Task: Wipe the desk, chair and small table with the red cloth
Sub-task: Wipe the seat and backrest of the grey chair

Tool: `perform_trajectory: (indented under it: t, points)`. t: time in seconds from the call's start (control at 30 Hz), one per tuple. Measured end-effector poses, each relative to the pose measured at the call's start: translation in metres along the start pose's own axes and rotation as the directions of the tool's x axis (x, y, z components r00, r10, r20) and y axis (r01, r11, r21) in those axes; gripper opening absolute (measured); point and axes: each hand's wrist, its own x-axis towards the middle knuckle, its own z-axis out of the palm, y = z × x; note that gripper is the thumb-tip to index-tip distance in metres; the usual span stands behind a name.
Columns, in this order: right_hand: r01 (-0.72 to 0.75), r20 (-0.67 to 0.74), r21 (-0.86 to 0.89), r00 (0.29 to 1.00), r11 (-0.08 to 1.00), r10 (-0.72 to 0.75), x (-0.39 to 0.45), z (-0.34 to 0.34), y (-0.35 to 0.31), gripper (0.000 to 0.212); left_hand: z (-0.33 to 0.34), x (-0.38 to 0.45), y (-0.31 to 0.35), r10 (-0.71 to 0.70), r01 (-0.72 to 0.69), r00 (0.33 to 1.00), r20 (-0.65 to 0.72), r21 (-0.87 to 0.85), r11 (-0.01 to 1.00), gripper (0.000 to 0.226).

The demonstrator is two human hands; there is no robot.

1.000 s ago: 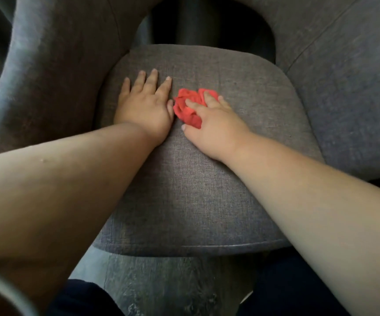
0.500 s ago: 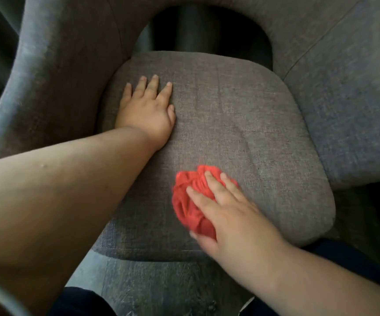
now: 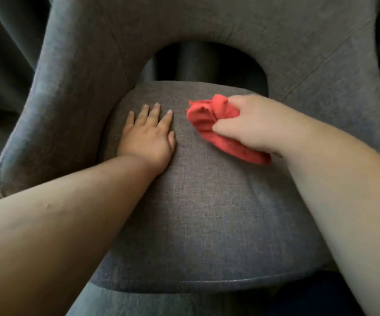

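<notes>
Head view, near to far. Near edge of the chair seat (image 3: 207,224): bare grey fabric, both forearms crossing it from the near corners. Mid seat, left: left hand (image 3: 149,133) lies flat, palm down, fingers spread and released, grasping nothing; it looks like a brace. Far right of the seat: right hand (image 3: 253,126) is clenched around the red cloth (image 3: 209,119), thumb on the near side, the other fingers wrapped over the top.

Key relation: the cloth sticks out of the right fist toward the left and slightly far, with a tail trailing near-right under the wrist. Its long axis runs diagonally, far-left to near-right. Bunched end sits just beside the left hand's fingertips, apart from them.

Judgement: wiping of the seat is in hand; the unswept stretch lies near of the cloth, so the next stroke probably pulls toward the near edge. Backrest (image 3: 207,23) curves beyond, with a dark opening behind the seat. Desk and small table not in view.
</notes>
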Motion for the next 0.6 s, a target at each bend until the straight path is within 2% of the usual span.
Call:
perform_trajectory:
  t: [0.07, 0.13, 0.17, 0.23, 0.3, 0.43, 0.6]
  points:
    - [0.002, -0.116, -0.029, 0.993, 1.0, -0.005, 0.03, 0.017, 0.003, 0.025, -0.001, 0.0, 0.0, -0.001, 0.001, 1.0, 0.006, 0.004, 1.0, 0.061]
    - [0.018, -0.169, 0.042, 0.986, 0.999, -0.011, 0.059, 0.038, 0.011, 0.035, -0.001, 0.0, 0.0, -0.005, 0.005, 1.0, 0.001, 0.003, 1.0, 0.06]
    - [-0.004, -0.153, 0.053, 0.988, 0.999, 0.012, 0.07, 0.05, 0.018, 0.041, -0.001, 0.0, 0.001, -0.005, 0.005, 1.0, 0.0, 0.002, 1.0, 0.06]
    - [-0.095, -0.087, -0.079, 0.992, 0.992, 0.088, 0.082, 0.072, 0.029, 0.061, -0.001, -0.001, 0.0, -0.01, 0.01, 1.0, -0.001, -0.006, 1.0, 0.06]
    - [-0.096, -0.108, -0.166, 0.991, 0.981, 0.079, 0.084, 0.088, 0.035, 0.072, 0.0, 0.0, 0.0, -0.011, 0.011, 1.0, -0.001, -0.011, 1.0, 0.059]
    - [0.076, -0.073, -0.173, 0.993, 0.982, -0.089, 0.061, 0.099, 0.029, 0.074, 0.0, 0.002, 0.001, -0.008, 0.008, 1.0, 0.011, -0.019, 1.0, 0.058]
    - [0.179, 0.042, -0.197, 0.984, 0.964, -0.174, -0.011, 0.11, 0.011, 0.062, 0.0, 0.001, -0.004, 0.006, -0.005, 0.999, 0.04, -0.027, 1.0, 0.059]
